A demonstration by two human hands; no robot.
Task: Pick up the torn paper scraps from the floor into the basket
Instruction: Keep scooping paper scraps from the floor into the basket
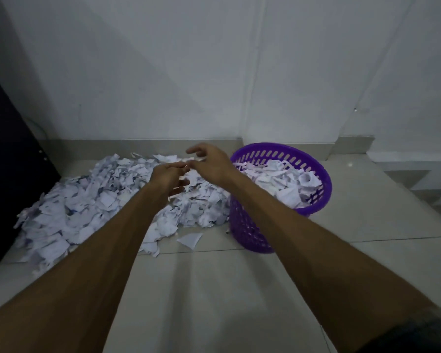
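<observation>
Both bare forearms stretch out from the 6 o'clock edge across the pale tiled floor (209, 289) toward the far wall (163, 72). At their ends, the left hand (167, 178) and right hand (210, 161) hover close together near the centre, over the far part of the heap. Fingers (182, 184) of the left hand are loosely spread and hold nothing that can be made out. The right hand's fingers (195, 149) curl apart in an open claw, also without any clear scrap between them, though motion blur makes this hard to judge.

Torn paper scraps (87, 207) lie in a broad heap on the floor at 9 o'clock from the hands, running up against a dark panel (8, 161) at the left edge. One loose scrap (190, 240) sits apart at 6 o'clock from the heap's right end. At 3 o'clock from the hands stands the purple slotted basket (250, 225), touching the heap's edge, upright and already well filled with scraps.
</observation>
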